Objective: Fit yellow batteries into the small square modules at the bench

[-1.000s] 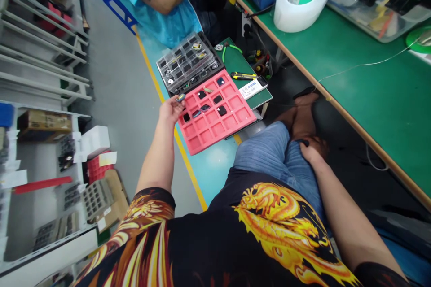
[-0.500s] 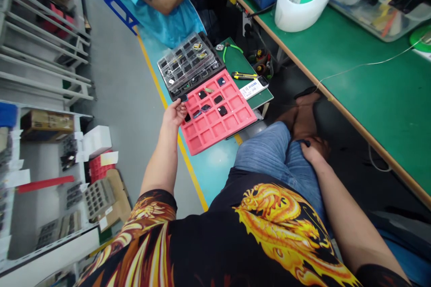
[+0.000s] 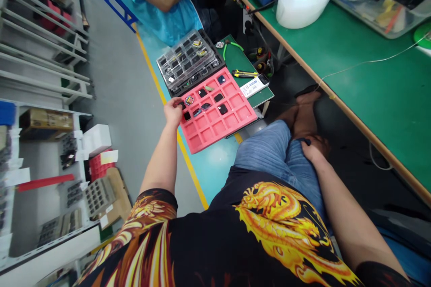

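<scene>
Black piece (image 3: 182, 105) in left fingers (image 3: 175, 101), by pink tray (image 3: 218, 127).

Shows a pink tray (image 3: 230, 119) lying flat and turned at an angle, divided into rows of square compartments. Bears several dark, rounded-square pieces (image 3: 218, 97) toward the far side, plus a multicoloured squarish piece (image 3: 189, 100) near the far left corner. Includes a small dark piece (image 3: 182, 105) (mostly hidden), pinched at the tray's left edge.
</scene>
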Available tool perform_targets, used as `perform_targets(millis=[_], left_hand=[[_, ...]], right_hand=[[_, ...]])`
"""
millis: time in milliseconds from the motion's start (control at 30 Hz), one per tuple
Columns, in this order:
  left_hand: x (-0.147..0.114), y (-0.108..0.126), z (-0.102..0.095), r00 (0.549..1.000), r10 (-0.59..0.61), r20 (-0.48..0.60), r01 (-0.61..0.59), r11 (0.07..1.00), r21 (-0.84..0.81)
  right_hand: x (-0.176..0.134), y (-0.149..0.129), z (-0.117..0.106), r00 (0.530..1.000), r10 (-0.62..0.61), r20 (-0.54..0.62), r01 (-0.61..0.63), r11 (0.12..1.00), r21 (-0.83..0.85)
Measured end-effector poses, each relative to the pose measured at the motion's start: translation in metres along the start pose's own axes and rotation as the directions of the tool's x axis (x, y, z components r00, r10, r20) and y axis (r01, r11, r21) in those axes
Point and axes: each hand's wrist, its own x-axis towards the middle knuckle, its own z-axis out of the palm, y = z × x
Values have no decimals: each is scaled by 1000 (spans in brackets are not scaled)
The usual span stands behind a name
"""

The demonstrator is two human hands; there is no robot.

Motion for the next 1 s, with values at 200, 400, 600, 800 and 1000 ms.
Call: perform_targets(millis=[200, 400, 600, 800, 1000], left_hand=[[7, -5, -22, 994, 108, -17, -92, 910, 405], [22, 8, -35, 982, 62, 181, -172, 694, 699], [31, 18, -26, 974, 6, 226, -206, 440, 874], [24, 10, -13, 996, 18, 91, -86, 547, 833], [26, 8, -11, 1000, 24, 9, -22, 613, 790]], right_hand=[[2, 7, 6, 1000, -22, -9, 22, 1000, 20], [4, 8, 8, 1000, -26, -14, 26, 1000, 17], [4, 4, 4, 1000, -4, 10, 4, 1000, -13], [2, 1, 2, 1000, -13, -1, 13, 1000, -13], [2, 0, 0, 1000, 12, 19, -11, 1000, -10]])
